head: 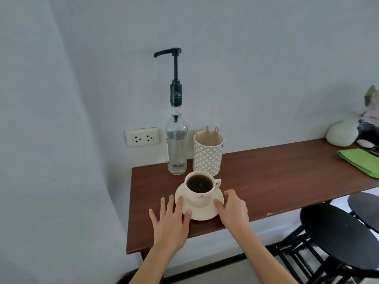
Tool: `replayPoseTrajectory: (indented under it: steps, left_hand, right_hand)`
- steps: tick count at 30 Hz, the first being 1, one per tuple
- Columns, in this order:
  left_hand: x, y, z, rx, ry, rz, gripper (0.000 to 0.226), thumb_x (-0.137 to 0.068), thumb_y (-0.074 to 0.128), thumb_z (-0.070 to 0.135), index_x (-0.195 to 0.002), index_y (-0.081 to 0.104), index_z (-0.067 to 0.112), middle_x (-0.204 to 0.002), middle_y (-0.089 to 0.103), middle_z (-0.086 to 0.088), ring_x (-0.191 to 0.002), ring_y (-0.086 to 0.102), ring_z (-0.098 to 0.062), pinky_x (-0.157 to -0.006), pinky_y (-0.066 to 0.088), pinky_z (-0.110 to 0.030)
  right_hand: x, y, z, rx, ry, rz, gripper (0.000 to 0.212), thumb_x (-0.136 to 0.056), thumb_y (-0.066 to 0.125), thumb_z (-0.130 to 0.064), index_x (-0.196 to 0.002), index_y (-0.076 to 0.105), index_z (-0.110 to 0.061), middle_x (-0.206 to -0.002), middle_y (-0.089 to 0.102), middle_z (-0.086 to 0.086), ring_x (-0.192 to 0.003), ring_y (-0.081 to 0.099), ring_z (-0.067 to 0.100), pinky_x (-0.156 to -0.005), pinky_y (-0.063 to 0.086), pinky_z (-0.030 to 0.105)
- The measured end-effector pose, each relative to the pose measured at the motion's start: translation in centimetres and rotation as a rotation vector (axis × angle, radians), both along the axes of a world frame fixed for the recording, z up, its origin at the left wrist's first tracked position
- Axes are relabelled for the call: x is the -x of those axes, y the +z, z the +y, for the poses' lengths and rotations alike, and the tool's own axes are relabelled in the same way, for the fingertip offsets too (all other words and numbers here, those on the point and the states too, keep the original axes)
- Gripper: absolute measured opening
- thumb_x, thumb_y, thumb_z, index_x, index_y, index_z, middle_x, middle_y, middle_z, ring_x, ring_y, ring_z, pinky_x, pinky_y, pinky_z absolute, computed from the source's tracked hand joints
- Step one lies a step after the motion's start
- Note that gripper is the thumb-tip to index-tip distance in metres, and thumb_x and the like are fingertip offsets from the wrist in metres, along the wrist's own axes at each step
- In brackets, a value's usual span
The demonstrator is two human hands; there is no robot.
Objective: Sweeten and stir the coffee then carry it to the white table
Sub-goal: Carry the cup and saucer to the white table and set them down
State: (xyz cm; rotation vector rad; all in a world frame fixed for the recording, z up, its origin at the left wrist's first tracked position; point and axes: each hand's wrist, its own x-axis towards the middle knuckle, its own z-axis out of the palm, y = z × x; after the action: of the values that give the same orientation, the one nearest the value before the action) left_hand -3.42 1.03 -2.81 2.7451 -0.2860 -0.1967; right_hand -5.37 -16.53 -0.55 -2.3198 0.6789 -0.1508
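A cream cup of black coffee (200, 188) stands on a cream saucer (203, 213) near the front left of a brown wooden counter (276, 177). My left hand (171, 220) lies flat with fingers spread, its fingertips resting on the saucer's left rim. My right hand (232, 209) touches the saucer's right rim with curled fingers. Neither hand grips the cup. Behind the cup stands a clear syrup bottle (176, 144) with a tall black pump, and beside it a patterned holder of wooden stir sticks (208, 151).
A wall socket (142, 137) is left of the bottle. Green napkins (361, 160) and a white vase (342, 134) sit at the counter's far right. Black round stools (338, 232) stand below the counter on the right. A wall corner closes the left side.
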Motion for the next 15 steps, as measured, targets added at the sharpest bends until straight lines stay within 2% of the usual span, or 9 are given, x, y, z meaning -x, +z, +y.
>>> replayPoseTrajectory:
  steps: [2, 3, 5, 6, 8, 12, 15]
  left_hand:
    - [0.3, 0.1, -0.5, 0.001, 0.022, -0.019, 0.061, -0.103, 0.019, 0.055, -0.158, 0.006, 0.033, -0.169, 0.005, 0.002, -0.155, -0.006, -0.024, -0.122, -0.004, -0.059]
    - [0.4, 0.1, -0.6, 0.004, 0.033, -0.024, 0.061, -0.103, 0.02, 0.055, -0.158, 0.008, 0.033, -0.168, 0.006, 0.003, -0.155, -0.006, -0.024, -0.122, -0.004, -0.059]
    - [0.8, 0.3, -0.7, 0.001, 0.05, -0.029, 0.06, -0.103, 0.022, 0.054, -0.158, 0.009, 0.034, -0.168, 0.008, 0.004, -0.155, -0.005, -0.024, -0.122, -0.004, -0.058]
    - [1.0, 0.3, -0.7, -0.005, 0.054, -0.032, 0.06, -0.103, 0.022, 0.054, -0.158, 0.009, 0.034, -0.168, 0.008, 0.004, -0.155, -0.005, -0.023, -0.122, -0.004, -0.058]
    - [1.5, 0.2, -0.6, -0.009, 0.05, -0.037, 0.06, -0.103, 0.022, 0.055, -0.158, 0.009, 0.035, -0.168, 0.008, 0.005, -0.155, -0.006, -0.023, -0.121, -0.005, -0.058]
    - [2.7, 0.2, -0.1, -0.017, 0.029, -0.029, 0.059, -0.103, 0.022, 0.054, -0.157, 0.007, 0.037, -0.168, 0.008, 0.007, -0.155, -0.006, -0.022, -0.121, -0.005, -0.056]
    - [3.8, 0.2, 0.4, -0.01, 0.011, -0.033, 0.058, -0.102, 0.023, 0.054, -0.157, 0.009, 0.039, -0.168, 0.008, 0.008, -0.155, -0.006, -0.021, -0.121, -0.005, -0.056]
  right_hand:
    - [-0.6, 0.0, -0.6, -0.009, 0.044, 0.063, 0.041, -0.095, 0.062, -0.036, -0.129, 0.051, -0.014, -0.117, 0.067, 0.007, -0.107, 0.064, 0.025, -0.076, 0.046, 0.028]
    - [-0.6, 0.0, -0.8, -0.039, 0.057, 0.075, 0.04, -0.095, 0.063, -0.035, -0.127, 0.052, -0.014, -0.112, 0.068, 0.008, -0.1, 0.068, 0.025, -0.074, 0.052, 0.03]
    - [-0.5, 0.2, -0.9, -0.14, 0.068, 0.076, 0.033, -0.095, 0.063, -0.03, -0.122, 0.053, -0.015, -0.096, 0.071, 0.01, -0.071, 0.071, 0.02, -0.056, 0.06, 0.029]
    - [-0.2, 0.3, -0.9, -0.196, 0.073, 0.078, 0.03, -0.096, 0.062, -0.027, -0.121, 0.052, -0.015, -0.088, 0.072, 0.011, -0.058, 0.067, 0.017, -0.046, 0.056, 0.025]
    - [0.5, 0.4, -0.8, -0.301, 0.084, 0.072, 0.025, -0.098, 0.057, -0.022, -0.121, 0.049, -0.015, -0.08, 0.072, 0.014, -0.044, 0.062, 0.015, -0.039, 0.051, 0.023]
    - [2.6, 0.8, -0.2, -0.422, 0.116, 0.05, 0.019, -0.1, 0.048, -0.018, -0.118, 0.044, -0.016, -0.076, 0.071, 0.017, -0.039, 0.062, 0.016, -0.041, 0.055, 0.028]
    - [4.3, 0.7, 0.3, -0.557, 0.107, 0.028, 0.026, -0.101, 0.043, -0.015, -0.124, 0.037, -0.024, -0.086, 0.07, 0.022, -0.042, 0.066, 0.023, -0.041, 0.056, 0.03]
